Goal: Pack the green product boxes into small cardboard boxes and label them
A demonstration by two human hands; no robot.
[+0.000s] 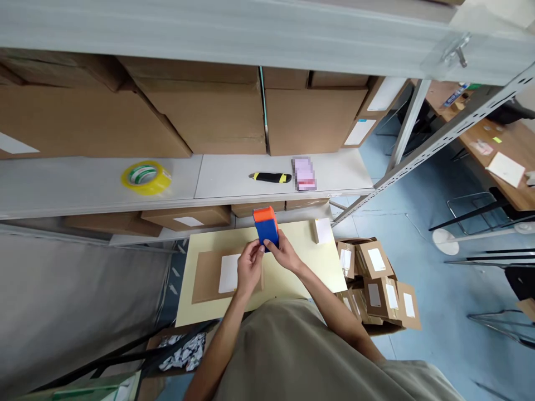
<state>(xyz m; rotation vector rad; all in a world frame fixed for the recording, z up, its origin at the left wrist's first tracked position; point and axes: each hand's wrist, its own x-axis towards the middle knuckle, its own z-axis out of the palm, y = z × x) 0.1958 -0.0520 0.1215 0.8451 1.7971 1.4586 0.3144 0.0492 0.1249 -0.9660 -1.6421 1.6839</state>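
A blue tape dispenser (267, 229) with an orange, toothed top edge is held upright in front of me, above the cream table. My right hand (286, 254) grips its lower right side, thumb across the blue face. At its lower left corner, the fingers of my left hand (249, 266) are pinched against it. Below my left hand a flat cardboard box (204, 273) with a white label (229, 273) lies on the cream tabletop (309, 267), partly covered by that hand. A small white stack of labels (322, 230) sits at the table's far right corner.
On the shelf (225, 167) ahead are a roll of yellow tape (146, 177), a utility knife (272, 177) and a blurred pinkish packet (304, 174). Large cartons (200, 117) line its back. Labelled boxes (378, 295) fill a carton right of the table. A metal post (443, 139) rises at right.
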